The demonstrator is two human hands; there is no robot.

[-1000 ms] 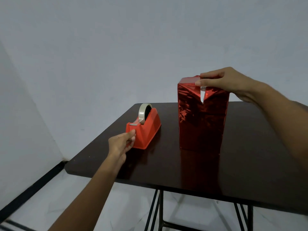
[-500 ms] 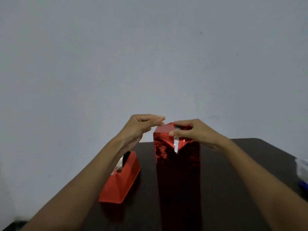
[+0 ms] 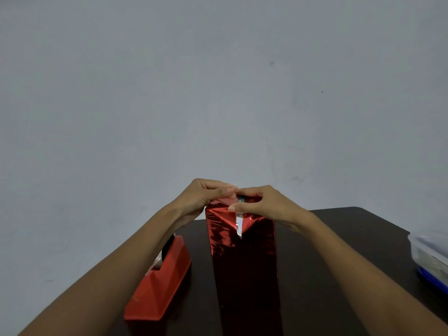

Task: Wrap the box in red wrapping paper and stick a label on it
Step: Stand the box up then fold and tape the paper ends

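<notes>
A tall box wrapped in shiny red paper (image 3: 243, 260) stands upright on the dark table (image 3: 322, 267). Its top end is folded into flaps, and a silvery underside edge (image 3: 239, 225) shows at the seam. My left hand (image 3: 206, 197) is at the top left corner and pinches a small clear piece of tape (image 3: 233, 186) between thumb and fingertips. My right hand (image 3: 261, 202) holds the folded top flap down, with its thumb on the front and its fingers curled over the top.
A red tape dispenser (image 3: 160, 284) sits left of the box, partly behind my left forearm. A clear plastic container with a blue base (image 3: 430, 258) lies at the right edge. A plain grey wall rises behind the table.
My left hand left the tape dispenser, rose with a piece of tape and now meets my right hand at the box top. The view has moved closer and tilted up.
</notes>
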